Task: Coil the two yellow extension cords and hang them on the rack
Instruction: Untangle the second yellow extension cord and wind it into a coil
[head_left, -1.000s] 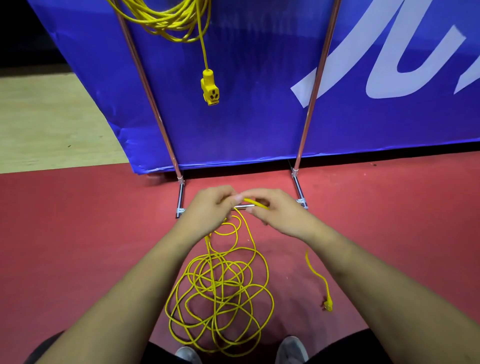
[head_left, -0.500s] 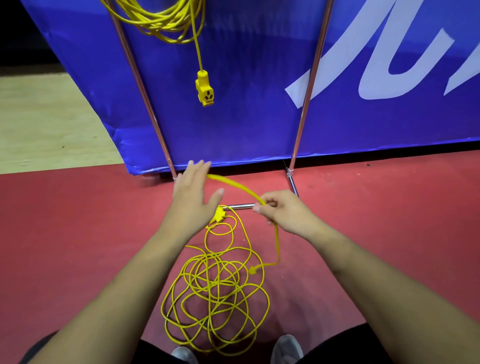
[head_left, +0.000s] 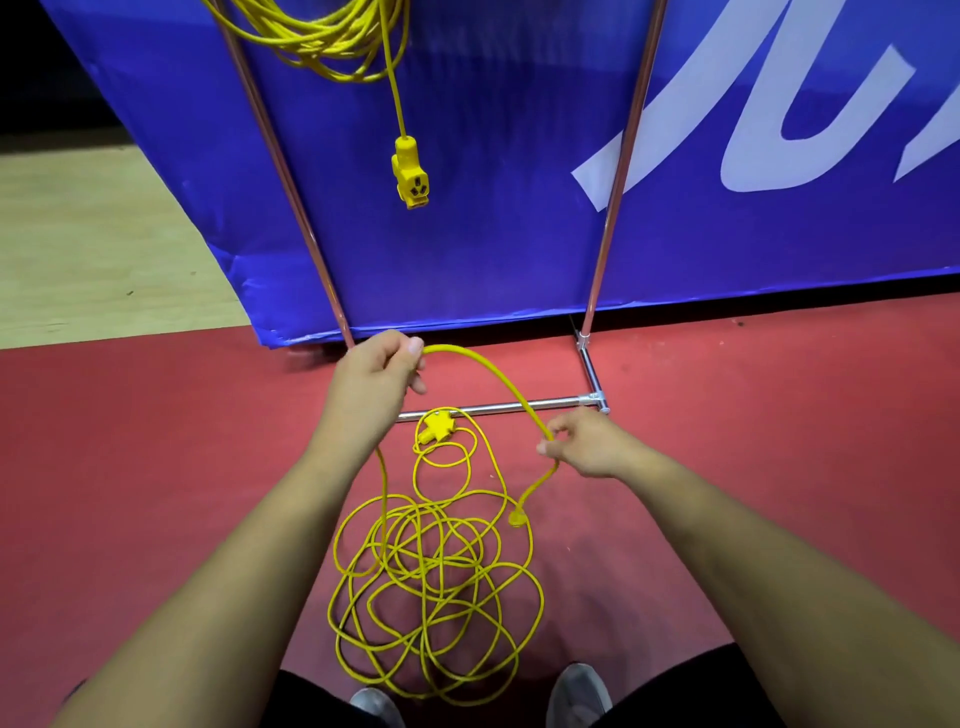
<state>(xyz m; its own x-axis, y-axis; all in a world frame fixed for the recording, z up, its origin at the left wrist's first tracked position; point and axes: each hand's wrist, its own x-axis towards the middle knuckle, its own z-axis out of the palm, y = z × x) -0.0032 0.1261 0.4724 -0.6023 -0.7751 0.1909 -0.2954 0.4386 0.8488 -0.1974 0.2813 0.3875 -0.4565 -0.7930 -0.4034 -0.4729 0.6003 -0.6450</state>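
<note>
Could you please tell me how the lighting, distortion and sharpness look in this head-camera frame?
In the head view, soft even light leaves only faint shadows under the loose cord on the red floor; the chrome base bar glints; the wide lens tilts the right rack pole outward; the left hand and right hand look sharp; the top left corner is dark.

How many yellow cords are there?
2. A coiled yellow extension cord hangs at top by the metal rack; a tangled yellow cord lies on the red floor, held by left hand and right hand.
</note>
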